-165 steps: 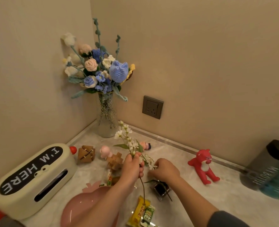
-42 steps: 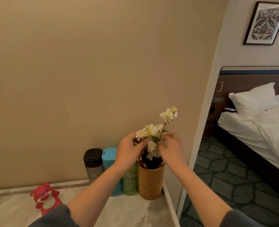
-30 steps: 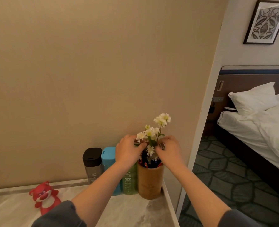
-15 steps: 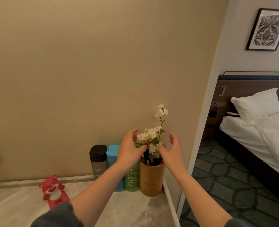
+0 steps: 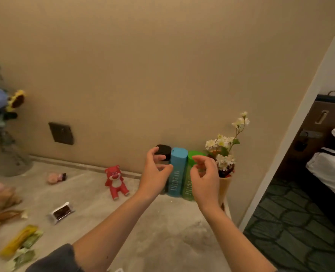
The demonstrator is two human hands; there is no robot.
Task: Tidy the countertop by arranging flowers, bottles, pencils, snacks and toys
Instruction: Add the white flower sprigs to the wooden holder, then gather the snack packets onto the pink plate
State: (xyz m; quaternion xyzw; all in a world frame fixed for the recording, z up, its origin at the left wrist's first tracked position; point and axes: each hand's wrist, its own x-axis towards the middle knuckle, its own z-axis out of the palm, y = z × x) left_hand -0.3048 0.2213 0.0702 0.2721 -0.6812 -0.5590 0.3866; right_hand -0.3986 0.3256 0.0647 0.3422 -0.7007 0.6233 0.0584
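The left hand (image 5: 155,173) and right hand (image 5: 204,178) hover loosely curled, holding nothing, before the bottles (image 5: 177,169). At their 3 o'clock, flowers (image 5: 224,147) stand in the cup (image 5: 225,186); at 9 o'clock, the bear (image 5: 116,181).

The pale stone counter (image 5: 172,232) in front of me carries three upright bottles along its back edge, touching side by side: the black-capped bottle (image 5: 163,152), the blue bottle (image 5: 177,173) and the green bottle (image 5: 187,185). A bamboo holder (image 5: 224,185) fills the back right corner. A red bear (image 5: 116,181) and a pink figurine (image 5: 55,178) sit near the back edge. A silver snack packet (image 5: 61,212) and yellow and green packets (image 5: 21,243) lie toward the front left. A glass vase (image 5: 11,154) stands at the back left.
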